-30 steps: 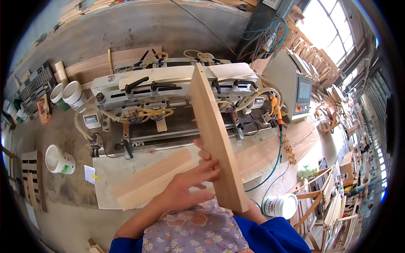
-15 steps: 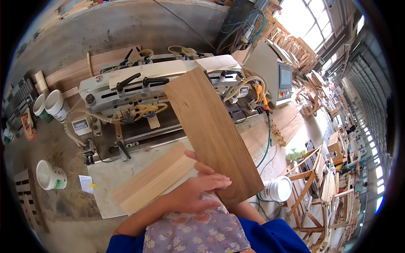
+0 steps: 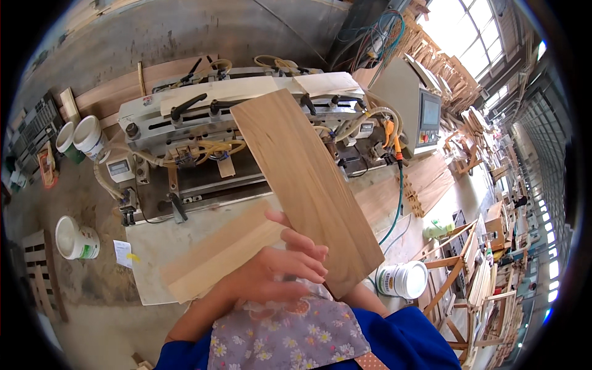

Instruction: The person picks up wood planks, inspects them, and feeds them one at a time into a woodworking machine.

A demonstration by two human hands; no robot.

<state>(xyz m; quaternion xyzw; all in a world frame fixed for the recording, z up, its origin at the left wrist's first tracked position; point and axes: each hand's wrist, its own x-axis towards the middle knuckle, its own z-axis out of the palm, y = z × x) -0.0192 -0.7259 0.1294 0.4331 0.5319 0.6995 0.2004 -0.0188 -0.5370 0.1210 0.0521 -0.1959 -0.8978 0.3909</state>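
Observation:
A long brown wooden board [image 3: 311,191] is held up at a slant in front of me, its far end overlapping the machine. My right forearm [image 3: 365,300] runs behind the board's lower end. The right hand itself is hidden there, bearing the board from behind. Beside the board's lower left edge is my left hand [image 3: 280,268], open, slightly blurred, with its fingers apart and loosely bent. Whether its fingertips touch the board I cannot tell. Below that hand, paler wooden boards [image 3: 216,256] lie side by side on the light work surface [image 3: 148,265].
Beyond the board stands a long metal machine [image 3: 148,117] with black clamp levers and yellowish hoses. A control box [image 3: 425,117] with a screen is at its right. White buckets [image 3: 77,239] stand at the left, another bucket [image 3: 404,279] at the right, near wooden trestles [image 3: 453,277].
The left hand's fingers have drawn back a little from the board's face toward its edge. The board has shifted slightly, its far end up and leftward. The whole view has turned a little.

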